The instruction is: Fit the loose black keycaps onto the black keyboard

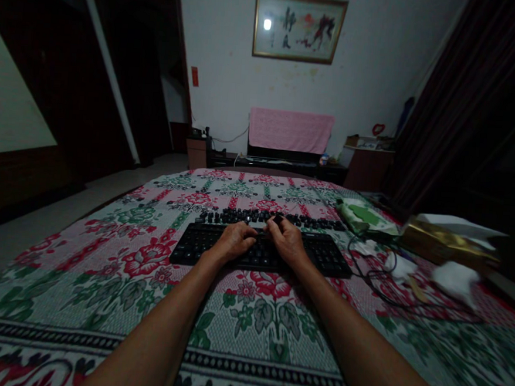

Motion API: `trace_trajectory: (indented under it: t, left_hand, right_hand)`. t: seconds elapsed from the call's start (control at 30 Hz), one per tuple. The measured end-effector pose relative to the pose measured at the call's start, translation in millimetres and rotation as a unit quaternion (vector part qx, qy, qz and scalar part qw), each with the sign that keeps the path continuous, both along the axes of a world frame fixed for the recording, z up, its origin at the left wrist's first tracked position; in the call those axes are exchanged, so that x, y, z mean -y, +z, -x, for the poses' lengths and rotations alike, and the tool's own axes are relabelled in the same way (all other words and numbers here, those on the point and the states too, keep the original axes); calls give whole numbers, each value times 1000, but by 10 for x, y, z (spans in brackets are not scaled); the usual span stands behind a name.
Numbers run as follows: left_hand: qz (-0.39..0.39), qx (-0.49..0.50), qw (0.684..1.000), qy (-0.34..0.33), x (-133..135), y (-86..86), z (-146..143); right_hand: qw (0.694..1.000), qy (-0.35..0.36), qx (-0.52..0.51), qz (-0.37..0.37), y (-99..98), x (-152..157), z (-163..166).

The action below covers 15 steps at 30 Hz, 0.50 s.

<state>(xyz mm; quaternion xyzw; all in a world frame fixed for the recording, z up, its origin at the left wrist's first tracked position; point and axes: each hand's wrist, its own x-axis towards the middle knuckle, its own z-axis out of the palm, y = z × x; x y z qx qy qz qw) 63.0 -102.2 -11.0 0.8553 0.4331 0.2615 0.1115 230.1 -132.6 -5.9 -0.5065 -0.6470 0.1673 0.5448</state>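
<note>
A black keyboard (192,244) lies in front of me on the flowered cloth. Behind it, loose black keycaps (233,216) are strewn in a long row. My left hand (236,238) rests over the keyboard's left-centre part, its fingers loosely bent and apart, with nothing visible in them. Just right of the middle, my right hand (286,237) is closed in a pinch at the keyboard's back edge. Between its thumb and fingertips shows a small dark piece that looks like a keycap (277,219). Both palms hide part of the keys.
A black cable (370,286) trails from the keyboard's right side. To the right lie a green-and-white tissue pack (368,218), crumpled white tissues (454,280) and a golden box (448,244). The flowered tablecloth (135,302) spreads under everything.
</note>
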Motion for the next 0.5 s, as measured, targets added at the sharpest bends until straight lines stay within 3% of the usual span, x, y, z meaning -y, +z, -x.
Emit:
trace_trajectory:
  t: [0.5]
  left_hand:
    - [9, -108, 994, 18, 26, 113, -78]
  right_hand:
    - [996, -23, 88, -2, -70, -39, -55]
